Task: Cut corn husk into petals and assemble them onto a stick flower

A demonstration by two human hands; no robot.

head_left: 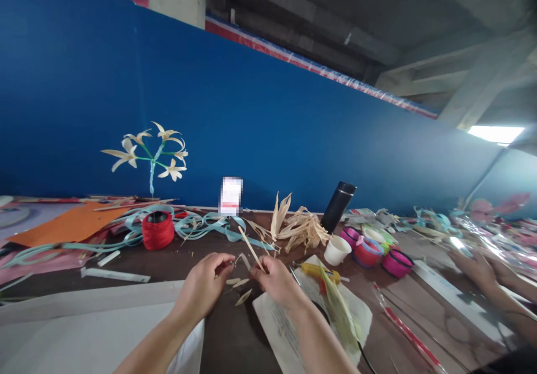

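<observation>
My right hand point(277, 282) grips a thin pale stick point(249, 246) that points up and to the left. Close to it, my left hand point(205, 284) is closed in a pinch; what its fingertips hold is too small to make out. A narrow whitish strip point(243, 259) shows between the two hands. Several small pale husk-like pieces point(243, 297) lie on the dark table point(235, 335) just below. Under my right forearm is a printed sheet point(277, 329), with a yellow glue gun point(321, 272) and a greenish corn husk point(339, 307) on it.
Dried husks point(304, 228), a black bottle point(338, 206), a white cup point(337, 251) and yarn rolls point(397, 263) stand behind. Red twine point(158, 231), orange paper point(69, 223) and a husk-flower stem point(152, 175) are left. Another person's hands point(478, 270) work at right.
</observation>
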